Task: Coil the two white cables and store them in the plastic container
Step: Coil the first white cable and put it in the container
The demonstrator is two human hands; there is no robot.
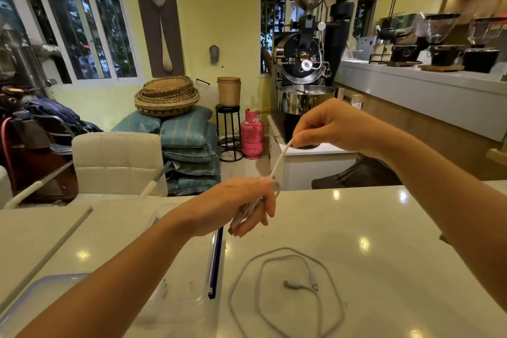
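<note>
My left hand (241, 204) is raised over the white counter and closed on one white cable (279, 162), with a plug end poking out below the fingers. The cable runs taut up and right to my right hand (327, 125), which pinches its other part between thumb and fingers. A second white cable (286, 292) lies in a loose double loop on the counter near me, both plugs inside the loop. The clear plastic container (192, 302) with a blue-edged rim sits on the counter under my left forearm, mostly hidden by it.
A clear lid (33, 293) with a blue rim lies at the lower left. A white chair (118, 162) stands beyond the counter's far edge. Cushions, baskets, a pink gas cylinder (251, 134) and a coffee roaster (304, 68) fill the room behind.
</note>
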